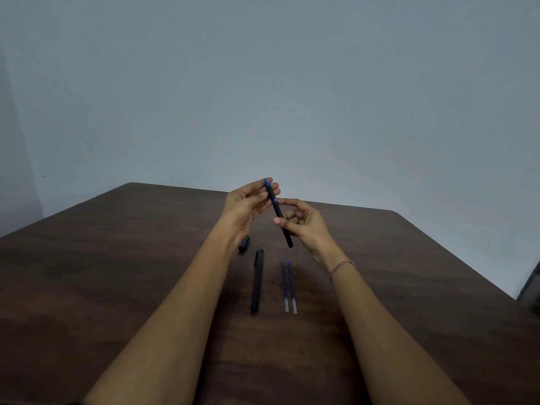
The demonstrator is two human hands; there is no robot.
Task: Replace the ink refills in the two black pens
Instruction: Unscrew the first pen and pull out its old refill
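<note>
I hold an uncapped black pen (281,218) with a blue tip slanted above the table. My left hand (248,204) pinches its blue tip end between thumb and fingers. My right hand (301,222) grips the barrel lower down, and the barrel's end sticks out below it. A second black pen (257,282), capped, lies on the table between my forearms. Right of it lie two blue ink refills (288,285) side by side. A loose black cap (244,243) rests beside my left wrist.
The dark brown wooden table (131,273) reaches to a plain grey-blue wall. Its far edge runs just behind my hands. A red-and-white thread bracelet (341,266) circles my right wrist. A dark object shows at the far right edge (533,287).
</note>
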